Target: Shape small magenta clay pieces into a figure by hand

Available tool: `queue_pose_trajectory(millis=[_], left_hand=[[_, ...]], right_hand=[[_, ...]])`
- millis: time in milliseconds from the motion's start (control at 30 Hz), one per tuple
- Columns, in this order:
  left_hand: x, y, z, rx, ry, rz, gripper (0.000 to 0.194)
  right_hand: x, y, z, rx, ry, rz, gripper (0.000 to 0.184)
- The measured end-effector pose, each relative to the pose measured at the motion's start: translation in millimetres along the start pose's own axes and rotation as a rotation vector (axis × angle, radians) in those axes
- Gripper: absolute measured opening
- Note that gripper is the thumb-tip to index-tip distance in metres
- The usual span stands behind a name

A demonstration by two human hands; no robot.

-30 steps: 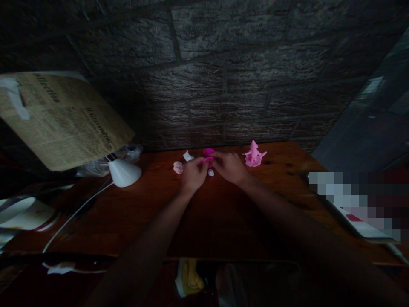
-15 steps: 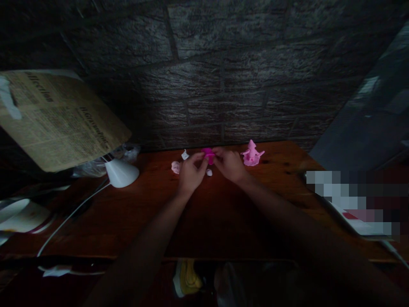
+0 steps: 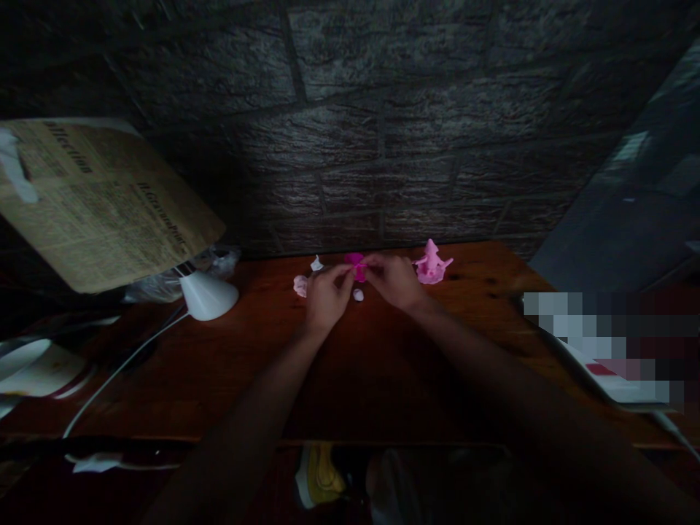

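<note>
pinching a thin magenta piece (image 3: 359,267) in closed fingers, with left hand (image 3: 327,293) to one side and right hand (image 3: 397,283) to the other, over the surface (image 3: 246,357), probably for fine control. set nearby, perhaps for easy reach: white lump (image 3: 358,294) in front, pale pink lump (image 3: 300,285) to the left, pink figure (image 3: 431,267) to the right. legible on the newsprint-patterned lampshade (image 3: 109,204): "llection", then a line with "print".

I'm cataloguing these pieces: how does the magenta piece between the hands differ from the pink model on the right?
The magenta piece is deeper in colour; the pink model is paler. The left hand and right hand pinch the magenta piece; the pink model stands on the table, untouched. Both are pinkish.
</note>
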State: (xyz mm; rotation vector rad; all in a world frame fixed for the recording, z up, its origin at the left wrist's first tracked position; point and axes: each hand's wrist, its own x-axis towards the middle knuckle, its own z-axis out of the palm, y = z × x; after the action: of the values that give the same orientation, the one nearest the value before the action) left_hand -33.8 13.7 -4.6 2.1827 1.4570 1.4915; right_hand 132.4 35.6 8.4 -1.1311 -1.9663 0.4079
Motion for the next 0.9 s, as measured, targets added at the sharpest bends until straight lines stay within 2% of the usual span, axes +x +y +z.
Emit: queue_pose_trajectory(millis=[200, 400, 633, 900], left_hand=[[0.0, 1.3, 0.2, 0.069, -0.018, 0.013, 0.016], [-0.5, 2.8, 0.7, 0.089, 0.010, 0.083, 0.016], [-0.6, 0.1, 1.1, 0.102, 0.009, 0.124, 0.015], [-1.2, -3.0, 4.6, 0.037, -0.074, 0.116, 0.017]], right_hand=[[-0.6, -0.9, 0.6, -0.049, 0.007, -0.018, 0.022], [-0.3, -0.6, 2.2, -0.027, 0.084, -0.017, 0.019], [-0.4, -5.1, -1.2, -0.092, 0.061, -0.036, 0.019], [0.3, -5.6, -2.6, -0.126, 0.023, -0.040, 0.025]])
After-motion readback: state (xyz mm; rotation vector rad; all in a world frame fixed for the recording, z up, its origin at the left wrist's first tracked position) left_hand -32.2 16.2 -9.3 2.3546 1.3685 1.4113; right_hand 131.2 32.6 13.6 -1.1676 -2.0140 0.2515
